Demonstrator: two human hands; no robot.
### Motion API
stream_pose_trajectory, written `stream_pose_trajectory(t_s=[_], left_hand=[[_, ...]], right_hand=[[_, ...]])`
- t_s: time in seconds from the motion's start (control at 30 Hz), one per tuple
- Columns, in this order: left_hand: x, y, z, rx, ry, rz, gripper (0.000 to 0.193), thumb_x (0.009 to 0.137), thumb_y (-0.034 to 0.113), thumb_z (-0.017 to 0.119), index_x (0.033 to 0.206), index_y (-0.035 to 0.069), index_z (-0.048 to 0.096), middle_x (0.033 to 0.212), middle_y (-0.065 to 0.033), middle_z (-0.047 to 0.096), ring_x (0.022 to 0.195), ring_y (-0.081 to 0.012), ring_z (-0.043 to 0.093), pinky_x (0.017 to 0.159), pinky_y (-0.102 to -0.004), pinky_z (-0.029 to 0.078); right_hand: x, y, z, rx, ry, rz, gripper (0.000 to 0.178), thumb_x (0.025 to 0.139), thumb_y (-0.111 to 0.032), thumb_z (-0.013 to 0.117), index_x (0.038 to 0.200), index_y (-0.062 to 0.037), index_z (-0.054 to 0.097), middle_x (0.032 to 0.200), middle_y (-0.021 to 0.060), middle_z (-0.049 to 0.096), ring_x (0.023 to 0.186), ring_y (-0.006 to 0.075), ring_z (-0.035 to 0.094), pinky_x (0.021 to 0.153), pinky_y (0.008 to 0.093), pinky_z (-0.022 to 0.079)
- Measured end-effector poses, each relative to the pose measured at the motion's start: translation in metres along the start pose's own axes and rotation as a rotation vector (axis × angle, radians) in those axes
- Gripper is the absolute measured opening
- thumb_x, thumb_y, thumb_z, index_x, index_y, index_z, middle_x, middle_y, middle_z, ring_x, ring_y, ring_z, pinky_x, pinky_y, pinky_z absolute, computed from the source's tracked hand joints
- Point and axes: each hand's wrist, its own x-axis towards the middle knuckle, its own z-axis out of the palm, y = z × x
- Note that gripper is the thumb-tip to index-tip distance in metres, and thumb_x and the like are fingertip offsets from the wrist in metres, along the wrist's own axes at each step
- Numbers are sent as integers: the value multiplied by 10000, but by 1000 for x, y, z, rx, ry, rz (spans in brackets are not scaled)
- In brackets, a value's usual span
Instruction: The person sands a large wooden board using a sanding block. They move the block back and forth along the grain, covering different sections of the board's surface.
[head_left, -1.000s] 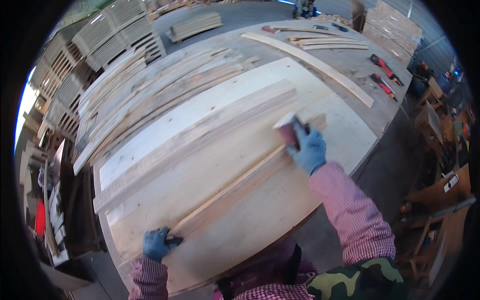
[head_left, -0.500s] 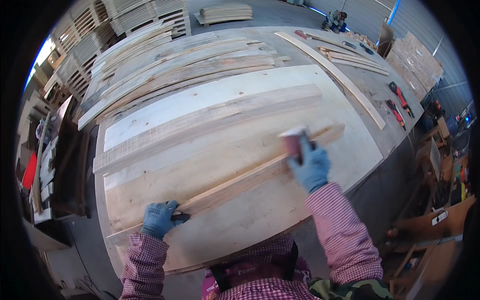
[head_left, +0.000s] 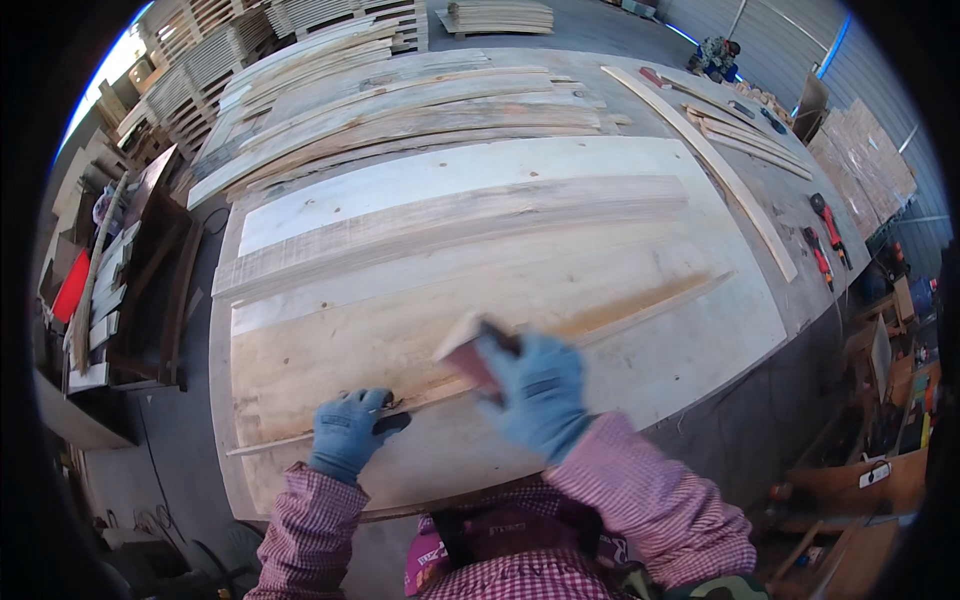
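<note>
A long, narrow wooden strip lies slantwise across a pale board in front of me. Near the strip's left end, my left hand, in a blue glove, is closed around it. In my right hand, also gloved in blue, is a reddish-brown sanding block with a pale side. The block is over the middle of the strip, slightly blurred, a short way right of my left hand. My right fingers hide part of the block and the strip beneath. Brownish dust lies along the strip's far side.
Beyond the strip lie a wide plank and several rough boards. A long slat runs along the right, near red-and-black tools. Pallets are stacked at the back left. Another person is far off at the back right.
My right hand has swept the sanding block leftward along the strip, from its far right part toward my left hand. The strip now shows a narrower face. The whole view has shifted slightly.
</note>
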Motion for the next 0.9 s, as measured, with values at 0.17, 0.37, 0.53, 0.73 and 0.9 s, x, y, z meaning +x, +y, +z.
stream_pose_trajectory(t_s=[0.17,0.37,0.53,0.73,0.9], left_hand=[[-74,-93,-20,223,158,-111,525,678,416,833,1098,141,680,984,-71,683,919,-299,644,798,-416,508],[-106,-122,-30,119,104,-336,343,684,314,843,936,129,702,878,-62,686,887,-311,636,804,-419,470],[-39,-28,-3,9,139,-115,292,706,305,821,903,136,687,836,-77,676,825,-315,643,750,-432,477],[-7,20,3,-8,-13,-165,320,715,288,818,969,153,679,904,-56,679,876,-289,652,778,-420,494],[-15,19,3,-25,71,-154,323,720,273,815,995,160,688,907,-51,685,862,-286,654,774,-419,493]], right_hand=[[-37,214,-9,-314,243,531,802,788,-471,731,1492,-188,470,949,189,645,862,342,626,744,490,493],[-32,207,-28,-216,119,716,821,798,-515,717,1513,-215,446,1015,201,597,975,352,593,820,505,475],[-11,48,8,-3,215,156,744,751,-430,749,1423,-200,529,1015,188,544,927,351,542,777,518,432],[-7,2,7,0,197,-68,701,745,-403,745,1387,-185,567,971,186,567,865,350,568,744,498,457],[-22,197,-23,-212,183,561,749,803,-454,700,1461,-157,501,989,208,632,925,350,624,791,495,507]])
